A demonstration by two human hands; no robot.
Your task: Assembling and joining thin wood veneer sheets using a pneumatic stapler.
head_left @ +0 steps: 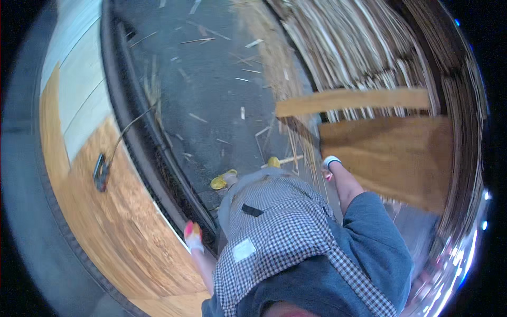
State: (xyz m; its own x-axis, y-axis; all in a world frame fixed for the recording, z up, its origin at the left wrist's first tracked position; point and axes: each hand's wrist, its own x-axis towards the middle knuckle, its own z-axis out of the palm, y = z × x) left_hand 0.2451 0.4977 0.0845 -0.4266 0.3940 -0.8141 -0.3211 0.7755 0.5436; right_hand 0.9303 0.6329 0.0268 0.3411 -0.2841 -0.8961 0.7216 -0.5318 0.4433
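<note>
My left hand [193, 234], in a white glove with pink and orange finger ends, is beside the near edge of a wood veneer sheet [140, 211] on the left-hand table. Motion blurs its fingers, and I cannot tell whether they touch the sheet. On that sheet lies a small dark hand tool [100, 173] with a cord. Out to the right, my right hand [331, 162], with white at the knuckles, is by the left edge of a brown wood sheet [391, 158]. Its fingers are small and partly hidden, so their grip is unclear.
Stacks of thin veneer sheets [343, 42] stand at the right, with a light wood strip [354, 102] across them. A black rail [142, 121] runs along the table. Wood scraps [243, 112] litter the dark floor [211, 90] around my yellow shoes [224, 179].
</note>
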